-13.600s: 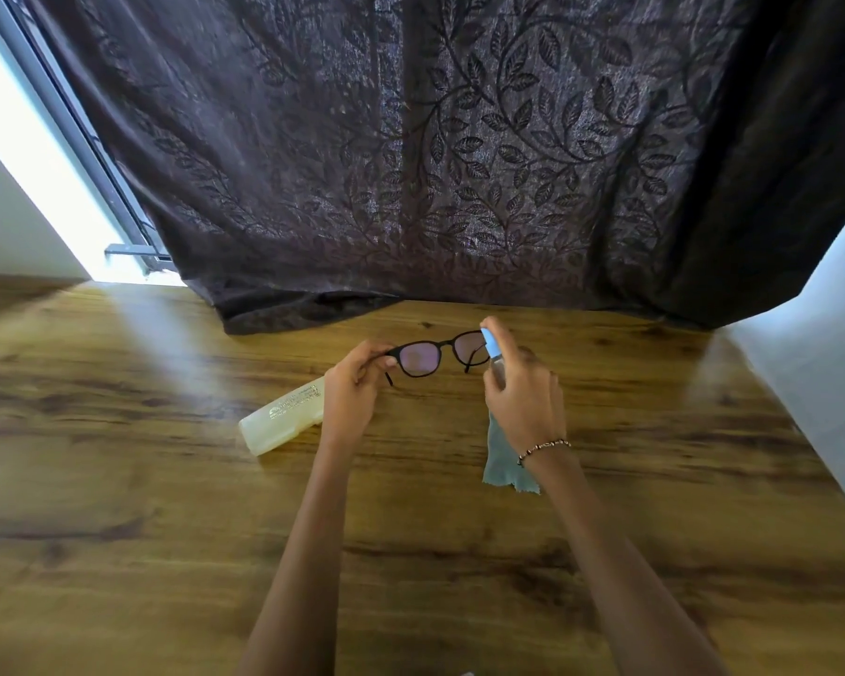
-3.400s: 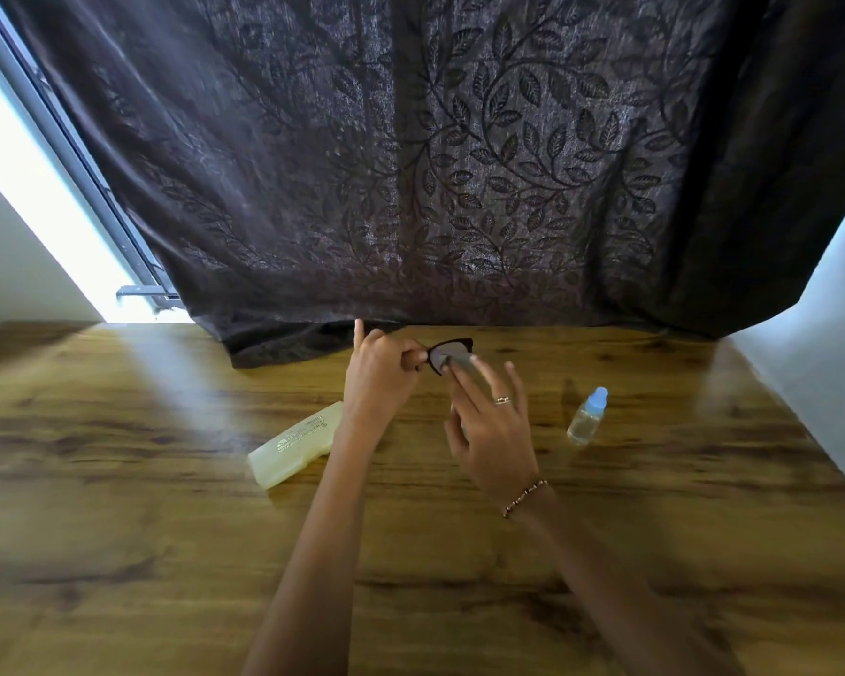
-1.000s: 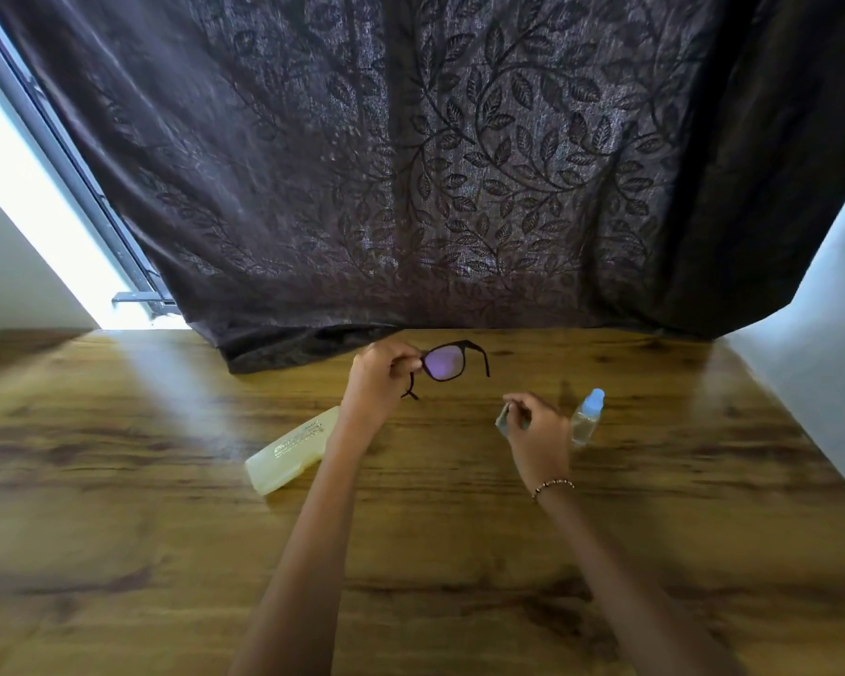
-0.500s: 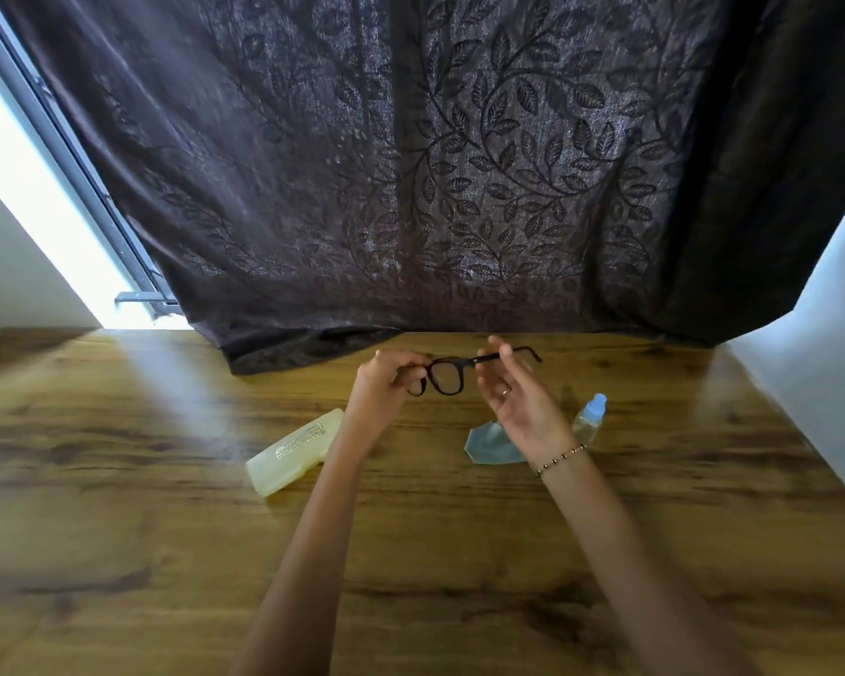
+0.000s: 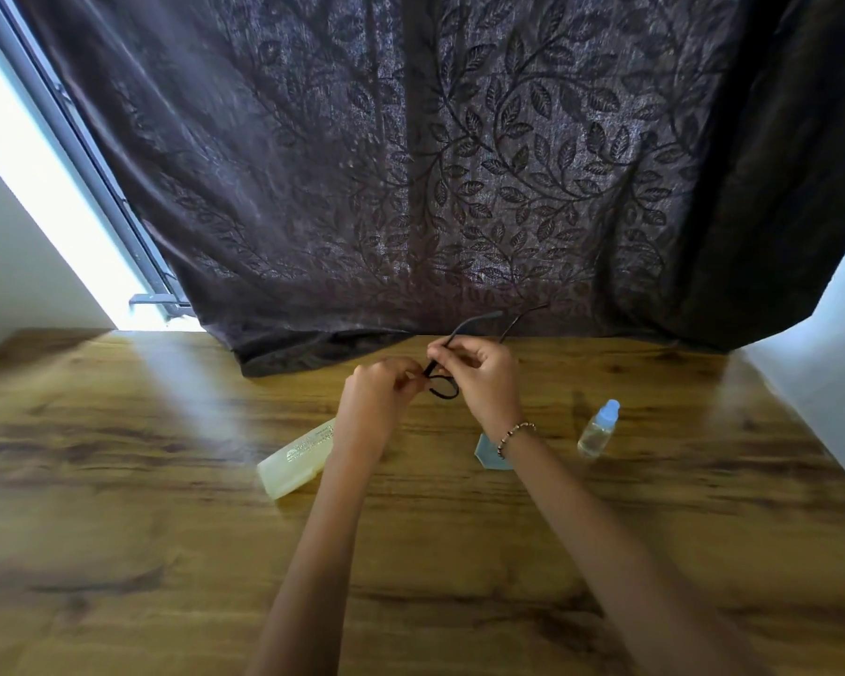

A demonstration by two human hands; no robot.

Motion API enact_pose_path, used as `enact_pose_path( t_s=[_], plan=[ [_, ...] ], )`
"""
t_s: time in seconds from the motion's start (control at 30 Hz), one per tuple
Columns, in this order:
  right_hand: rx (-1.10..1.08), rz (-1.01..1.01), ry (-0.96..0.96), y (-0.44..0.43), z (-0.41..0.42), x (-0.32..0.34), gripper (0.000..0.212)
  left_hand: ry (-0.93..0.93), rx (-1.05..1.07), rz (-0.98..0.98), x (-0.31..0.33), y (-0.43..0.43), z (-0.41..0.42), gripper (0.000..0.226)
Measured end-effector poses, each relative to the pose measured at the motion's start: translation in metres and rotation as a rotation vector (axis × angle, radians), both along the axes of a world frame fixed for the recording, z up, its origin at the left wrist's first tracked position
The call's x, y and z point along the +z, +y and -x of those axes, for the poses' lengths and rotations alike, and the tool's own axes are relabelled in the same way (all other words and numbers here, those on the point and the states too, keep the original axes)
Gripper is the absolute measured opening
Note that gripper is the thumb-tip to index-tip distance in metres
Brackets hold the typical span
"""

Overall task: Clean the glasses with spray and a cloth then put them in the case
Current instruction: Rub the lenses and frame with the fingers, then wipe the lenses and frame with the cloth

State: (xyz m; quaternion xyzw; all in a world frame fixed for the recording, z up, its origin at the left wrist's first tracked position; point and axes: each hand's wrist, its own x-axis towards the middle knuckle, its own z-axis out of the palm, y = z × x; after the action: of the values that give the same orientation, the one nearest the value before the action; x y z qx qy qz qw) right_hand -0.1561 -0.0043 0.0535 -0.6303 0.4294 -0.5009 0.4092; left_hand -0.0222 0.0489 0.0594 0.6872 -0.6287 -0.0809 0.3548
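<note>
Grips thin black-framed glasses (image 5: 442,388) with curled fingers of left hand (image 5: 380,393) and right hand (image 5: 485,378), lenses mostly hidden. Hides most of a pale blue cloth (image 5: 488,455) behind right wrist (image 5: 514,434).

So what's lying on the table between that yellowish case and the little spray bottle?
In the head view, the blue cloth lies between the case and the spray bottle, partly hidden under the right wrist.
</note>
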Motion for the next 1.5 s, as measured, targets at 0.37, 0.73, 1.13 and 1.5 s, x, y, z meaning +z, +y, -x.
enact_pose_path(
  t_s=[0.37,0.73,1.13,1.5],
  plan=[
    [0.014,-0.032,0.030,-0.002,0.014,0.001,0.021,-0.019,0.100,-0.026,-0.018,-0.014,0.010,0.014],
    [-0.512,0.425,0.730,0.010,0.135,-0.031,0.023,0.332,0.127,-0.060,-0.036,-0.023,0.010,0.010],
    [-0.385,0.040,0.581,0.024,0.164,-0.092,0.070,0.392,0.108,-0.063,-0.041,-0.030,0.017,0.018],
    [-0.271,0.036,0.302,0.030,0.101,-0.069,0.047,0.430,0.131,-0.063,-0.054,-0.023,0.021,0.027]
  ],
)
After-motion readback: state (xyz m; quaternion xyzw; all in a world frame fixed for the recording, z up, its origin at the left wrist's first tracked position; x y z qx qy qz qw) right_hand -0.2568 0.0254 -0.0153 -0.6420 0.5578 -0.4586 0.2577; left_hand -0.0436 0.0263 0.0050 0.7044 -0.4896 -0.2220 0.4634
